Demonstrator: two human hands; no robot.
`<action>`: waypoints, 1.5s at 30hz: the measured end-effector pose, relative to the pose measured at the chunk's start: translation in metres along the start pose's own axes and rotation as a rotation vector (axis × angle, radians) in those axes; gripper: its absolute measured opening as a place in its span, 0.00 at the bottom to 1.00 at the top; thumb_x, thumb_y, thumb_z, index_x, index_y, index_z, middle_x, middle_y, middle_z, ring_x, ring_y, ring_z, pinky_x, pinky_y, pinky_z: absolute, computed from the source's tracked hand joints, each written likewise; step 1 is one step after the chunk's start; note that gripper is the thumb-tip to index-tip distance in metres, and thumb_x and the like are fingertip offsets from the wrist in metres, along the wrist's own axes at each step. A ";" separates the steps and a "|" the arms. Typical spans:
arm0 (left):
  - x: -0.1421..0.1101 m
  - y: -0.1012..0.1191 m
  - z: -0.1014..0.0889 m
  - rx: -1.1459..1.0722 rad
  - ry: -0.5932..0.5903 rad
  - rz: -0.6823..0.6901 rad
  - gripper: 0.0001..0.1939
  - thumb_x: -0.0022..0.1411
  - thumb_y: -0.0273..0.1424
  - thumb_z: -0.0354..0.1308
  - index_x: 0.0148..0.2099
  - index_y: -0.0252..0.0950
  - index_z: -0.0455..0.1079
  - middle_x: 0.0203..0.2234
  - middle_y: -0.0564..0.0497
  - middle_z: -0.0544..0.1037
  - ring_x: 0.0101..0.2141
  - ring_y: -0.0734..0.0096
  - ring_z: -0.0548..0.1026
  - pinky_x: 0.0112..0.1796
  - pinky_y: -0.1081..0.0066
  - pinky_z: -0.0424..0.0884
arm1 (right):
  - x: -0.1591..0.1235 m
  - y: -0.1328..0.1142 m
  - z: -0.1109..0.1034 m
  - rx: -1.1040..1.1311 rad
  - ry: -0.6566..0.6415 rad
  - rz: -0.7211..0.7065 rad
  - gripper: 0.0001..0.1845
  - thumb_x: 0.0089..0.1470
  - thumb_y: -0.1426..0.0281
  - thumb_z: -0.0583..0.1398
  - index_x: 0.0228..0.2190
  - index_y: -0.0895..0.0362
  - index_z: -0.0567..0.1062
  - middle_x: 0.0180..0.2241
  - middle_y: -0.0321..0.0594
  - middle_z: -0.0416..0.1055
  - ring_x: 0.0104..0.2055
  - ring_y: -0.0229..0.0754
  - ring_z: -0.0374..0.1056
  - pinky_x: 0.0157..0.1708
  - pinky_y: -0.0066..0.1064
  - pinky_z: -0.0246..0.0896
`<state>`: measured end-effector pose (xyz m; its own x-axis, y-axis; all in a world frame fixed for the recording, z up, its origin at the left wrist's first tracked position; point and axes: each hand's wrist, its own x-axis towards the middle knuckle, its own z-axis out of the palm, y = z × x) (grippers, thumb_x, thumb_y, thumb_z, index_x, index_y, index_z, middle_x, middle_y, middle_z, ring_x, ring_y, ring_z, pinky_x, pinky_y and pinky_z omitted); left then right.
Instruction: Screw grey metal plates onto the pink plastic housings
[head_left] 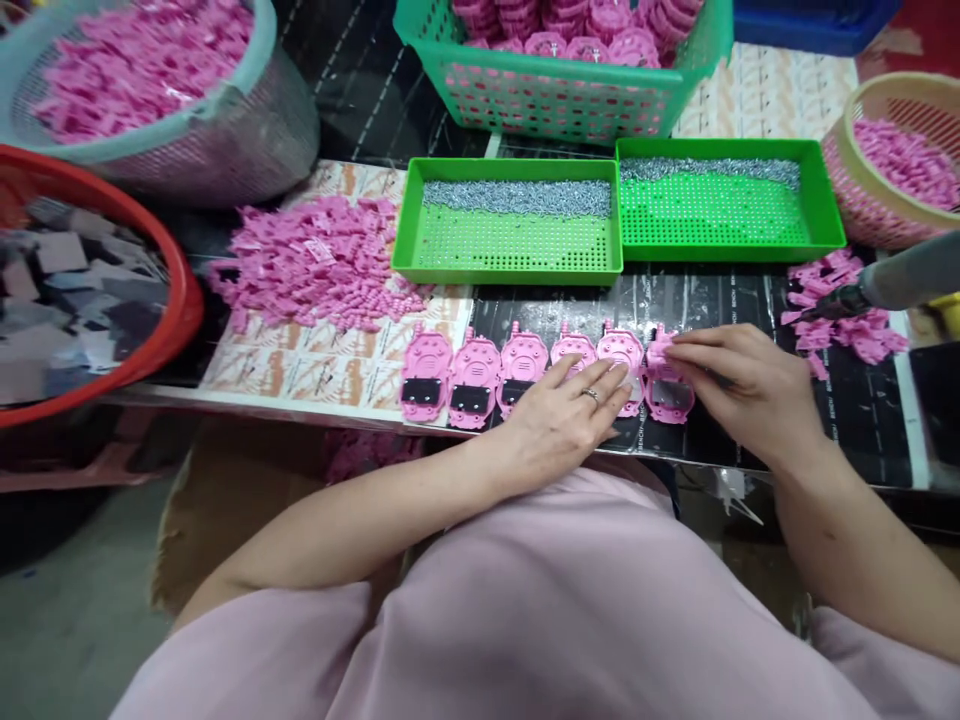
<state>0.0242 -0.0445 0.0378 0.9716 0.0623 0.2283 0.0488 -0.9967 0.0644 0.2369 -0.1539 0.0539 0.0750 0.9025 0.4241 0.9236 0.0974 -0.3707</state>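
A row of several pink toy walkie-talkie shells lies along the table's front edge, most with a dark rectangular panel in the lower half. My left hand lies flat, fingers stretched out, over the shells in the middle of the row and hides parts of them. At the right end, my right hand is closed in a pinch by the upper part of the last shell. Whatever sits between those fingertips is hidden.
Two green trays of small metal screws stand behind the row. Left is a pile of small pink parts; right, a powered screwdriver over more pink pieces. Baskets of pink parts and a red basin of flat panels surround them.
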 end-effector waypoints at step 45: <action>0.011 -0.014 0.018 0.004 0.127 0.095 0.15 0.69 0.26 0.49 0.54 0.28 0.70 0.50 0.40 0.76 0.50 0.58 0.75 0.51 0.53 0.69 | 0.009 -0.009 0.012 -0.315 0.030 0.056 0.12 0.63 0.66 0.55 0.38 0.56 0.78 0.40 0.38 0.78 0.41 0.38 0.71 0.41 0.30 0.60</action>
<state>0.0383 -0.0309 0.0222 0.9346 -0.0266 0.3546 -0.0410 -0.9986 0.0332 0.2250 -0.1418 0.0508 0.1354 0.8898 0.4358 0.9884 -0.0908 -0.1216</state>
